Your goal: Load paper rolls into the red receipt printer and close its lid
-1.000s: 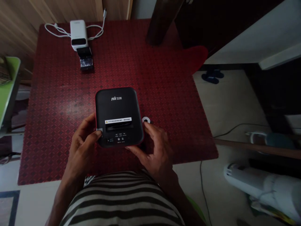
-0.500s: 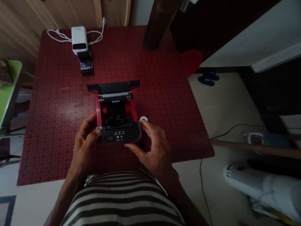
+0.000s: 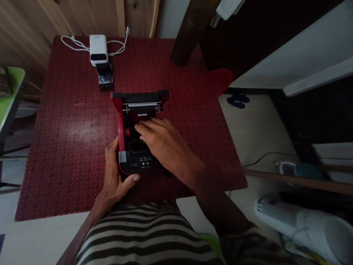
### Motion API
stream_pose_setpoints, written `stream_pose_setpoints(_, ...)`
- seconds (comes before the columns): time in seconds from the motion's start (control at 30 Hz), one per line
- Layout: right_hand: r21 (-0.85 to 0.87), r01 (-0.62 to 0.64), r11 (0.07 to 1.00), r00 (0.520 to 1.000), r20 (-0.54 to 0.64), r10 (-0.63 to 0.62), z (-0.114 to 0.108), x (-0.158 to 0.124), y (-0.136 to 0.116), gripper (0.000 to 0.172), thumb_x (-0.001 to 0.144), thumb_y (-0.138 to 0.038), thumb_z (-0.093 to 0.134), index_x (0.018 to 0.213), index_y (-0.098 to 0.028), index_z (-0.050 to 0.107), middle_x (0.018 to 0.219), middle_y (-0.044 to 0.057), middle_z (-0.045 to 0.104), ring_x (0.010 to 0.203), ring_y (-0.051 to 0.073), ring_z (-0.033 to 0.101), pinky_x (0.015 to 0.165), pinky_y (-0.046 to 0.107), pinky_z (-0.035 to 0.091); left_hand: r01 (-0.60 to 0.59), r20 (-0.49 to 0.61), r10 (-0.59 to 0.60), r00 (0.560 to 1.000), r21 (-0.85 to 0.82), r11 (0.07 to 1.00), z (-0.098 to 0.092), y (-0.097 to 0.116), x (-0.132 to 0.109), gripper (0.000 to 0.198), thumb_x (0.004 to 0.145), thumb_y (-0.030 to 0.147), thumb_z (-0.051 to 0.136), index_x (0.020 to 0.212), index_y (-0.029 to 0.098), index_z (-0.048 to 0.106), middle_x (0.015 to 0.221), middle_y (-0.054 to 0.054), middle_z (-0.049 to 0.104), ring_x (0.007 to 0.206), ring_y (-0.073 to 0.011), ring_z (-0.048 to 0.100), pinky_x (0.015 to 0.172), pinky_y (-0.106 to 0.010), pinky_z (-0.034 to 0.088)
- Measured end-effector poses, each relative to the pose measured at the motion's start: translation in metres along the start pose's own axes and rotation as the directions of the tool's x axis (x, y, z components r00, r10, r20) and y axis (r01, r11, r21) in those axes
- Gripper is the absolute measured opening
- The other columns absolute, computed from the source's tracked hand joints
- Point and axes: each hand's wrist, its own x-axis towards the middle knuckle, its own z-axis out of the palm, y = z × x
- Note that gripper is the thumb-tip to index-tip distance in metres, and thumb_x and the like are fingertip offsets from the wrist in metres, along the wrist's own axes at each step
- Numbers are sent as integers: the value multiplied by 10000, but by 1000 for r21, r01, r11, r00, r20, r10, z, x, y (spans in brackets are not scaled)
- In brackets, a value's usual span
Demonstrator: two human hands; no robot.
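A red and black printer (image 3: 142,162) stands on the table with its lid (image 3: 142,97) raised, its roller showing under the lid. My left hand (image 3: 114,176) is around the printer's front left corner, fingers along the side and thumb at the front edge. Over the open compartment (image 3: 127,138) reaches my right hand (image 3: 162,141). Its fingertips dip inside, with a gap between thumb and index finger; the other fingertips are partly hidden. Something dark, like a coiled cable (image 3: 135,144), lies in the compartment. My right hand and forearm cover the printer's right side.
The table (image 3: 74,162) has a red patterned cover. At its back left lie a white power bank (image 3: 98,48), a white cable (image 3: 118,52) and a small black pouch-like item (image 3: 105,77). A dark post (image 3: 186,40) rises at the back; a red chair (image 3: 220,81) stands beyond the right edge.
My right hand has left the printer's right side and moved up and left over the compartment. My left thumb has slid off the top onto the front edge. The white disc is out of sight.
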Motion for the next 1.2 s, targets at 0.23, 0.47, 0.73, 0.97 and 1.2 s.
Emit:
stream_pose_setpoints(0.23, -112, -18, 994, 994, 109, 30, -3, 40, -21, 435, 1086, 28, 444, 1326, -121, 774, 1271, 199, 837, 1153, 318, 804, 1000, 456, 648, 0, -8, 1, 1000, 42, 999, 0, -5, 0, 1078, 989, 853, 705, 1817, 266, 342, 1691, -222, 523, 1550, -474, 535, 1301, -695, 434)
stream_pose_setpoints(0.47, -191, -43, 981, 976, 202, 82, -5, 47, -23, 454, 1069, 54, 434, 1252, -114, 814, 1249, 204, 855, 1119, 322, 837, 888, 411, 662, -60, -19, 61, 998, 39, 997, 2, -6, 0, 974, 1066, 768, 669, 1839, 284, 327, 1705, -211, 518, 1557, -460, 532, 1291, -687, 448)
stream_pose_setpoints(0.73, -126, -73, 989, 995, 58, 81, -18, 22, -32, 280, 1089, -40, 577, 1206, -165, 798, 1071, 141, 861, 995, 293, 826, 818, 392, 640, -24, 7, 23, 1000, 87, 996, 1, -8, -2, 1076, 1003, 789, 742, 1839, 286, 289, 1696, -219, 502, 1545, -475, 534, 1282, -700, 457)
stream_pose_setpoints(0.97, 312, -119, 942, 864, -434, 253, -45, -37, 42, 194, 973, -273, 852, 1153, -294, 783, 1084, -1, 846, 934, 234, 780, 900, 403, 637, -11, 9, 10, 1000, 33, 999, -1, -5, -1, 998, 1053, 758, 690, 1851, 295, 309, 1694, -204, 512, 1536, -460, 523, 1294, -681, 431)
stream_pose_setpoints(1.2, 713, -219, 666, 620, -425, 659, 46, -15, 123, 353, 914, -516, 840, 1099, -257, 689, 1092, 49, 823, 986, 226, 760, 831, 362, 602, -10, -32, 11, 999, 52, 999, 1, -9, -3, 1023, 1019, 770, 717, 1846, 300, 341, 1677, -201, 530, 1495, -457, 553, 1256, -671, 468)
